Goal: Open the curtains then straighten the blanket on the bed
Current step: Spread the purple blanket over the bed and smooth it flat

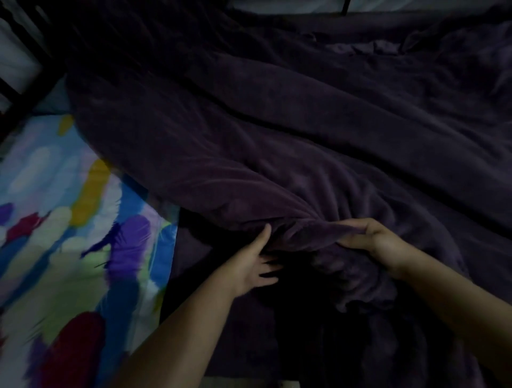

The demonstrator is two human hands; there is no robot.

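Observation:
A dark purple plush blanket (277,133) lies rumpled across most of the bed, bunched into folds near me. My right hand (379,243) pinches a raised fold of the blanket's near edge. My left hand (255,266) reaches under that same fold with its fingers spread, the thumb against the fabric; its fingertips are lost in shadow. The room is dim. No curtains are in view.
A bright multicoloured sheet (69,235) with a feather-like pattern covers the bed's left part. A dark bed frame (25,66) with bars runs along the upper left. A pale strip (277,3) shows at the top edge, beyond the bed.

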